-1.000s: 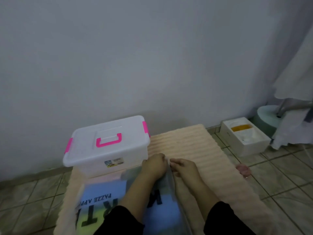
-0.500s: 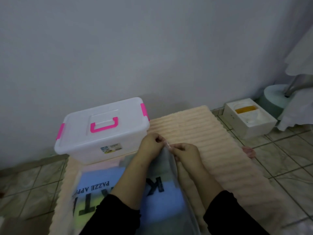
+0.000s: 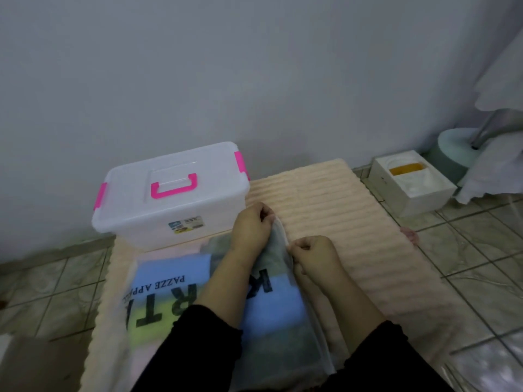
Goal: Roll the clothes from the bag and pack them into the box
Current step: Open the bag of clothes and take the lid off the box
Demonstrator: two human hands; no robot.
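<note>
1. Head view. Frosted plastic bag [image 3: 181, 304] lies flat on a peach ribbed mat [image 3: 334, 222], on the near-left part of it. Black lettering printed on the bag, upside down from here; "PAZZE APP…" is readable.
2. Clothes [image 3: 271, 309] are inside the bag, seen through the plastic as blue, yellow-green and dark patches. Count of pieces cannot be told.
3. Left hand [image 3: 250, 226]: fingers curled, pinching the far end of the bag's right edge, near the bag's far corner.
4. Right hand [image 3: 314, 256]: fingers curled, pinching the same edge a little nearer the person. Hands are apart, the edge running between them. Whether that edge is parted or sealed cannot be told.
5. Both forearms come in from the bottom of frame, in black sleeves [image 3: 206, 346]; the left forearm lies across the bag.
6. Box [image 3: 169, 199]: translucent white plastic, lid on, pink handle on top, pink latches at both ends, label on the front wall. It stands on the mat's far-left corner, just beyond the bag, close to the grey wall [image 3: 226, 66].
7. Right of the mat, on the tiled floor [image 3: 481, 264]: a small white carton [image 3: 413, 188], open on top, something yellow inside.
</note>
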